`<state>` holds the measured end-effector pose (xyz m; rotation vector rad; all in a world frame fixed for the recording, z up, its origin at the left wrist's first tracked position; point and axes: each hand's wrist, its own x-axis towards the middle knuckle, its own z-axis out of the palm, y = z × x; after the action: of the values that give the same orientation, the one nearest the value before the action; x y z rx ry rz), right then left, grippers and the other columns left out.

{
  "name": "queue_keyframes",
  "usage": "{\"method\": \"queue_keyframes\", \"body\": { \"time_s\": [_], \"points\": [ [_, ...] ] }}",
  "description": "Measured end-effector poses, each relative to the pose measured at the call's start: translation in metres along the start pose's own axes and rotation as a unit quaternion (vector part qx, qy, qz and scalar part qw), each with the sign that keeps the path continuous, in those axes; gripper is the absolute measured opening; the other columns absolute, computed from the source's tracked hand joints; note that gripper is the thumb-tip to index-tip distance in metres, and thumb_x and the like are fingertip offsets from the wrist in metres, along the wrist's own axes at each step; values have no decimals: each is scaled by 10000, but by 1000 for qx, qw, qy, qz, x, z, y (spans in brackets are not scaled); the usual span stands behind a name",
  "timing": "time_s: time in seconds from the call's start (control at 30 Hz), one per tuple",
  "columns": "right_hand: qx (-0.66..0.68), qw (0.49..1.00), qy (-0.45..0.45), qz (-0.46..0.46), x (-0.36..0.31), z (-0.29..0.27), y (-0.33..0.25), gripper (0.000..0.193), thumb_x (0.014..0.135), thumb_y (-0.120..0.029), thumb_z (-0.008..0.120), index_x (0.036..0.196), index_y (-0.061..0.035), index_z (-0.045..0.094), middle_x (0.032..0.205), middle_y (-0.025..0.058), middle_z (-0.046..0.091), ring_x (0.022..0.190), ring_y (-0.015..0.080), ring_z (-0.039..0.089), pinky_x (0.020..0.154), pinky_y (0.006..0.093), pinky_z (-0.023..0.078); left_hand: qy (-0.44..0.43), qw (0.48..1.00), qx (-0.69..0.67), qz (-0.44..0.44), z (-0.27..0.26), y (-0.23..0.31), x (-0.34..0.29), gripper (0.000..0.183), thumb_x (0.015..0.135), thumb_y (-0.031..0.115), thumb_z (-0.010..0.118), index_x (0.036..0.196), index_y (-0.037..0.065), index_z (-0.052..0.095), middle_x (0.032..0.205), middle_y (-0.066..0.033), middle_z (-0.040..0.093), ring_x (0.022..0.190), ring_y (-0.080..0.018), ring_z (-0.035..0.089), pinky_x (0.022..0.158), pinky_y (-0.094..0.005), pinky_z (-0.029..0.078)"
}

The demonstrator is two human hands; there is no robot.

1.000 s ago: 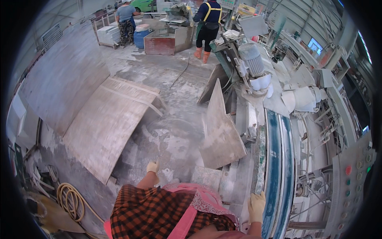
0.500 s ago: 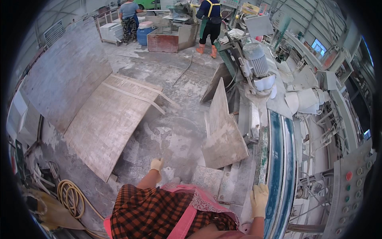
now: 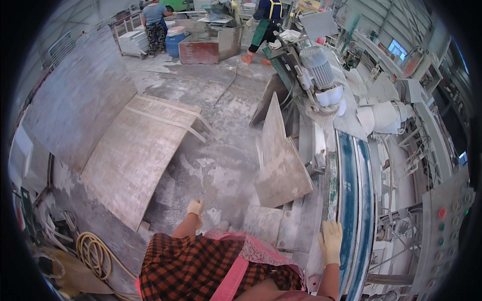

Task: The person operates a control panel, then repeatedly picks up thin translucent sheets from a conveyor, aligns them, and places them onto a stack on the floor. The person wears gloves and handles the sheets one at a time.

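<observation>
My right hand, in a pale cream glove, lies with its fingers stretched out along the near edge of the long conveyor bed. Blue strips run lengthwise down that bed, looking wet, with white bands between them. In a similar glove, my left hand hangs over the floor in front of my body. Its fingers are curled in and nothing shows in them. My checked sleeve and pink apron fill the lower middle.
Propped boards lean beside the machine, under a grey motor. A large sloping panel stands left, near a coiled hose. A control panel with buttons is at right. Two people are at the back.
My right hand has slid slightly forward along the bed edge, its fingers a little more spread. The view has shifted slightly. At the back, the person in orange boots has changed stance.
</observation>
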<state>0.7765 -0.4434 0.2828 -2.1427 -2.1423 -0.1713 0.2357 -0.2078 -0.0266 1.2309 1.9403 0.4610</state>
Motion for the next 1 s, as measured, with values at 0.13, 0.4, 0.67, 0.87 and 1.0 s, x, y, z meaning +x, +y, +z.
{"method": "queue_keyframes", "body": {
  "time_s": [0.13, 0.4, 0.67, 0.87, 1.0],
  "points": [
    [8, 1000, -9, 8, -3, 13, 8, 608, 820, -178, 763, 1380, -21, 586, 1429, 176, 583, 1400, 383, 470, 1217, 546, 315, -9, 1000, -13, 2, -1, -6, 5, 489, 902, 447, 566, 1016, 15, 766, 996, -283, 734, 1030, -470, 694, 894, -526, 535],
    [29, 998, 7, 56, -20, 40, 10, 674, 825, -196, 784, 1432, -22, 548, 1538, 202, 498, 1455, 417, 408, 1245, 555, 273, 18, 995, -101, 8, -19, -2, -20, 515, 918, 460, 585, 969, -21, 761, 858, -214, 761, 823, -338, 747, 758, -442, 547],
    [49, 991, 35, 122, -21, 60, -4, 679, 814, -177, 786, 1426, -13, 541, 1576, 232, 441, 1488, 444, 355, 1252, 552, 260, -27, 997, -65, 12, -43, -30, -9, 507, 942, 430, 603, 897, -55, 747, 805, -183, 754, 736, -251, 715, 679, -415, 527],
    [53, 981, 87, 164, -16, 69, -16, 655, 811, -172, 778, 1406, -15, 552, 1588, 208, 430, 1503, 427, 342, 1256, 524, 266, -90, 991, -23, 99, -51, -17, -5, 488, 967, 454, 586, 990, -28, 658, 867, -133, 738, 719, -234, 625, 639, -419, 465],
    [41, 976, 109, 186, -16, 84, -18, 652, 800, -169, 787, 1393, -32, 555, 1601, 202, 401, 1509, 425, 325, 1248, 526, 286, -104, 988, -114, 26, -51, 28, -29, 493, 969, 471, 580, 966, -15, 663, 881, -138, 753, 721, -217, 619, 647, -389, 449]
  ]
}}
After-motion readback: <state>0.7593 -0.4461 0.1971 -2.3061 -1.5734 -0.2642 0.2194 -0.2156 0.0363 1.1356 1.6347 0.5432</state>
